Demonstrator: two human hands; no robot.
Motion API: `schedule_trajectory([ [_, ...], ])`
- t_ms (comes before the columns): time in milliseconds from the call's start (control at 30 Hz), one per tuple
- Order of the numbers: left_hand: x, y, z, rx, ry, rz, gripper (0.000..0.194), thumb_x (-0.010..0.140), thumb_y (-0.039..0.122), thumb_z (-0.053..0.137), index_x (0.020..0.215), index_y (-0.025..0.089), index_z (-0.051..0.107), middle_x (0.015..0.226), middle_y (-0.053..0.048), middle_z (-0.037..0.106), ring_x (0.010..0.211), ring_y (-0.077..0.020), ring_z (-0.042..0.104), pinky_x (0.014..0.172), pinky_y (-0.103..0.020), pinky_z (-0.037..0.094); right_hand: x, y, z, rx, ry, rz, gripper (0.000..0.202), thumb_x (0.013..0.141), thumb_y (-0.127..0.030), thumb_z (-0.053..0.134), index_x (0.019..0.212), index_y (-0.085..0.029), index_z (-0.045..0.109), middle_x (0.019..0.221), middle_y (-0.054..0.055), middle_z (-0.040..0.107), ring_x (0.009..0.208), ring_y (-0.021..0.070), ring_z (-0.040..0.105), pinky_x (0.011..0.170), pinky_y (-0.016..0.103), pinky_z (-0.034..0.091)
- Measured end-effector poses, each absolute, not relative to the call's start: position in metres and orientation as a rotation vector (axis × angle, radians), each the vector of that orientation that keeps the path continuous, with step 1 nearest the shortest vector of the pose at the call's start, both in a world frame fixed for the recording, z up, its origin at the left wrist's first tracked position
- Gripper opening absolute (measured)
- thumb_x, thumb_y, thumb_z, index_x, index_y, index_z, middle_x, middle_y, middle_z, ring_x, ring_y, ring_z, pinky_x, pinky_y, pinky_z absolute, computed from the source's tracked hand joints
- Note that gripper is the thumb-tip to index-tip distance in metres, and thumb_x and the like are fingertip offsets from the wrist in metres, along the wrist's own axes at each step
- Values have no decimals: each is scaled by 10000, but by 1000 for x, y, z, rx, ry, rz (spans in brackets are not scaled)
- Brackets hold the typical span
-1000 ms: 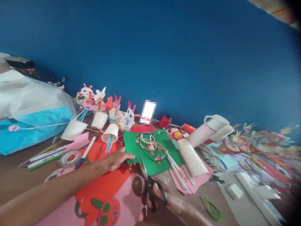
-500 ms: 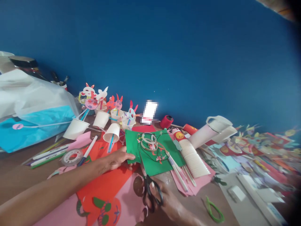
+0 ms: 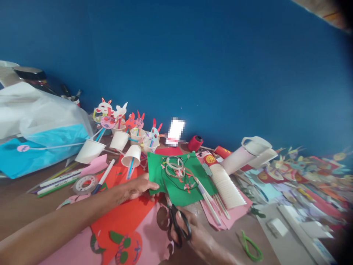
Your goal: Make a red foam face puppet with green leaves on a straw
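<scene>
My left hand (image 3: 142,187) pinches the lower left corner of a green paper sheet (image 3: 202,173), thumb on top and fingers beneath. In my right hand (image 3: 194,228) is a pair of black-handled scissors (image 3: 175,217), with its blades at the sheet's lower left edge, close to my left fingertips. How far apart the blades stand is hard to make out. Lying on the green sheet are a looped dark cord (image 3: 169,178), pale rings (image 3: 174,162) and small pink paper scraps. Below my left hand lie red paper (image 3: 121,209) and pink paper (image 3: 150,228).
White paper cups (image 3: 89,151) with paper animal faces stand at the back left, near a roll of tape (image 3: 85,184) and markers (image 3: 59,184). To the right are a white comb-like piece (image 3: 227,186), a white jug (image 3: 245,152), a green loop (image 3: 252,248) and cluttered paper crafts (image 3: 303,176).
</scene>
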State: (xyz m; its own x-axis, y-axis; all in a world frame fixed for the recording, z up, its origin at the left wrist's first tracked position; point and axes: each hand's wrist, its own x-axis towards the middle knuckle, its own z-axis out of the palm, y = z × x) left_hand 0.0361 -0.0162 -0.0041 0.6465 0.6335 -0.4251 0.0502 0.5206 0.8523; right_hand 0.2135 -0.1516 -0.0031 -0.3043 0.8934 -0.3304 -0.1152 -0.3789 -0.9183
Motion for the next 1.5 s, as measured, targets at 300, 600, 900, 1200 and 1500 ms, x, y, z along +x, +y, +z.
schedule_trajectory([
  [300,34,-14,-9,957,831,395,142,610,186,628,703,120,544,559,-9,592,543,-140,556,480,-258,469,213,-140,2,-1277,-1154,1684,444,761,-578,483,727,-136,475,454,-41,479,380,54,388,390,173,262],
  [600,34,-9,-16,934,819,395,217,588,242,668,696,114,529,550,-12,606,489,-119,540,497,-276,466,204,-140,-14,-1198,-1107,1674,415,781,-551,477,802,-136,461,455,-49,472,359,62,426,389,182,336],
  [900,33,-8,-11,910,811,367,227,587,213,664,738,108,531,553,-9,598,484,-119,533,506,-294,468,206,-131,-18,-1166,-1078,1743,407,813,-549,420,859,-146,453,512,-34,499,368,62,421,386,184,361],
  [1200,33,-10,-5,876,816,364,228,598,204,672,748,101,534,562,-15,603,500,-119,544,493,-268,475,205,-128,-11,-1244,-1144,1617,446,759,-580,482,790,-137,450,423,-66,425,349,42,345,364,160,267],
  [1500,41,-9,-15,857,898,409,340,699,451,563,792,126,530,518,-21,595,397,-133,512,367,-263,433,210,-129,-9,-1203,-1108,1644,383,791,-530,485,745,-153,437,457,-55,445,378,42,336,389,172,248],
])
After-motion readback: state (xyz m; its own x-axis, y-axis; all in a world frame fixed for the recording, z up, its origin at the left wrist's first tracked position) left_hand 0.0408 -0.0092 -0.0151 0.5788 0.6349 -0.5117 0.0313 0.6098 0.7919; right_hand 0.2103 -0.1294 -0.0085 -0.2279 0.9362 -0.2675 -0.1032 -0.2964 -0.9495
